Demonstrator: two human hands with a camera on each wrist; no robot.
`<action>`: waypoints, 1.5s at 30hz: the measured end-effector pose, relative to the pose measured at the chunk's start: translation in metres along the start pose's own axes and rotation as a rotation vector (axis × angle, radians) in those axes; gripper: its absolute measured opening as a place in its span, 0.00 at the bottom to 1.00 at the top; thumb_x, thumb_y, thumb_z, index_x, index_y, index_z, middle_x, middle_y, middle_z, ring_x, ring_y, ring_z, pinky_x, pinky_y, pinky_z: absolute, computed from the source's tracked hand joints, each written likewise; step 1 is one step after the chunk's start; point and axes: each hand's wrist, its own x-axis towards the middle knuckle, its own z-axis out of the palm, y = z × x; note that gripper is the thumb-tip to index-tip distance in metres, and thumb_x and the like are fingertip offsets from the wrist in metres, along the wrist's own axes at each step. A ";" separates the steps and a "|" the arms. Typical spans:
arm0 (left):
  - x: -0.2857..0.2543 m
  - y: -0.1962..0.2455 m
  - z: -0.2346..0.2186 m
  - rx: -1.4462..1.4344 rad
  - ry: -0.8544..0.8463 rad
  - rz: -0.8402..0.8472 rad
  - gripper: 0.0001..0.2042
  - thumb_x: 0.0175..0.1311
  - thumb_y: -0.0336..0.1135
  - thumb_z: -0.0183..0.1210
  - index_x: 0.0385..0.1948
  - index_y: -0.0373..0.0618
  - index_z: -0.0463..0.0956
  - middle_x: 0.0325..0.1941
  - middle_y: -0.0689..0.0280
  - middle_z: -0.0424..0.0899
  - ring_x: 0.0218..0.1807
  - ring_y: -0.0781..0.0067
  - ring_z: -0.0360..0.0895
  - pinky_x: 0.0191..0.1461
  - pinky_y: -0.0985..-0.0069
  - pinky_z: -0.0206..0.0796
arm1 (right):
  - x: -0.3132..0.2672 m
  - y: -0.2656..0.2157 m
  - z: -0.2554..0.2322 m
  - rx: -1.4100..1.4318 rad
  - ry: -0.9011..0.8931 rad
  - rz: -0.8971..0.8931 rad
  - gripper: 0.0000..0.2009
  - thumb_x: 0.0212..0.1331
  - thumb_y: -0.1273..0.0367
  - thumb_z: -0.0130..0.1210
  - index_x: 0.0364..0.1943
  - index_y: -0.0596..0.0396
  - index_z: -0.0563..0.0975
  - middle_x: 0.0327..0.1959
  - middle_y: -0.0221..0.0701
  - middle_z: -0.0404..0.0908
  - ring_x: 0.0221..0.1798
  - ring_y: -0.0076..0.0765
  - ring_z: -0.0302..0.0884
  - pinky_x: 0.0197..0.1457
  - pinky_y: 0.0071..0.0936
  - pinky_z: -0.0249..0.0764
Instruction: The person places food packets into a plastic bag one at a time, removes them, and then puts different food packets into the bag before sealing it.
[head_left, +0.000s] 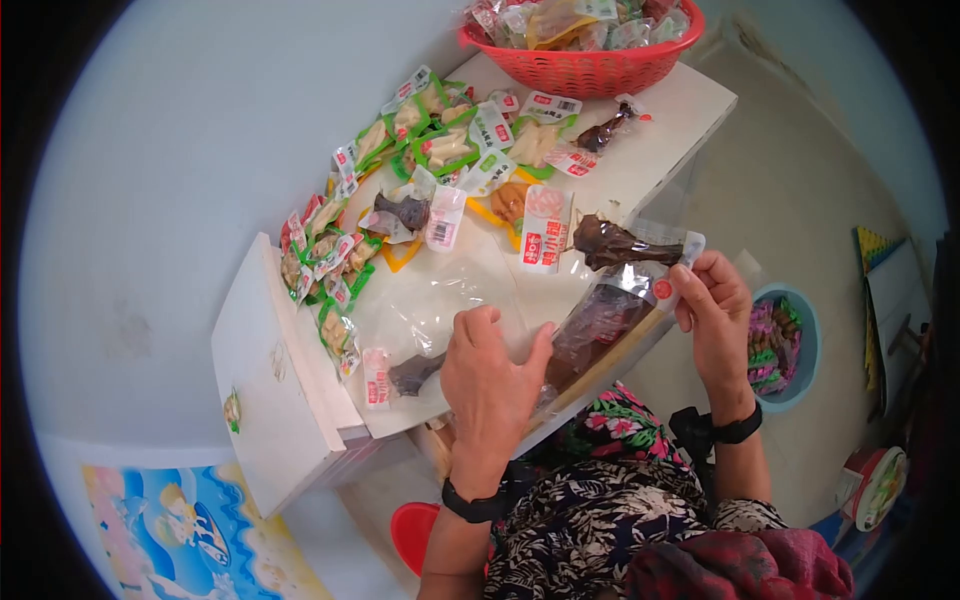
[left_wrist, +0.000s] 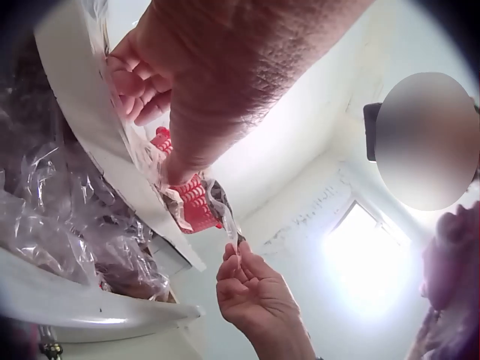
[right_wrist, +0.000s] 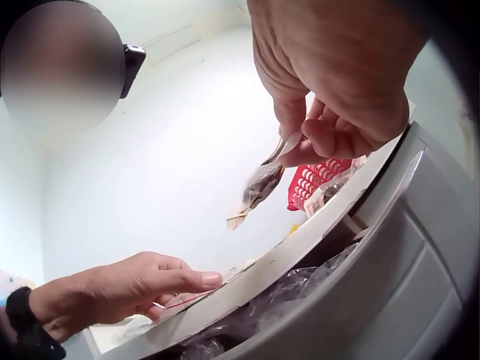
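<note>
My right hand pinches the edge of a clear vacuum pack holding a dark brown drumstick, with a red and white label at its far end. The pack hangs over the front of the white table. My left hand is low at the table's front edge, thumb spread from the loosely bent fingers. Under and beyond it lies clear plastic film. Just left of that hand is another packed drumstick, partly covered by it. In the right wrist view the left thumb points along the table edge.
Green-edged snack packs pile along the table's back and left. Behind stands a red basket full of packs. An open bin of plastic-wrapped things sits below the front edge. A blue tub stands on the floor at right.
</note>
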 end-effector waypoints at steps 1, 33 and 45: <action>0.000 -0.001 0.000 -0.032 -0.017 -0.022 0.20 0.63 0.42 0.75 0.47 0.41 0.76 0.40 0.59 0.81 0.36 0.62 0.81 0.39 0.65 0.73 | -0.001 0.000 -0.001 -0.001 -0.003 0.003 0.05 0.74 0.69 0.63 0.43 0.55 0.81 0.33 0.24 0.87 0.26 0.09 0.67 0.28 0.13 0.60; -0.002 0.009 -0.045 -0.365 0.233 0.238 0.12 0.63 0.21 0.66 0.48 0.41 0.83 0.40 0.60 0.80 0.39 0.55 0.83 0.39 0.62 0.76 | 0.006 -0.012 0.121 -0.160 -0.536 0.243 0.10 0.74 0.67 0.64 0.46 0.61 0.81 0.34 0.24 0.85 0.35 0.14 0.79 0.35 0.17 0.73; -0.008 -0.013 -0.033 -0.591 0.273 0.185 0.09 0.69 0.23 0.64 0.47 0.42 0.81 0.39 0.58 0.82 0.38 0.50 0.84 0.39 0.60 0.76 | 0.009 0.022 0.148 -0.371 -0.579 0.047 0.14 0.66 0.76 0.64 0.53 0.66 0.79 0.44 0.35 0.88 0.48 0.24 0.84 0.52 0.28 0.81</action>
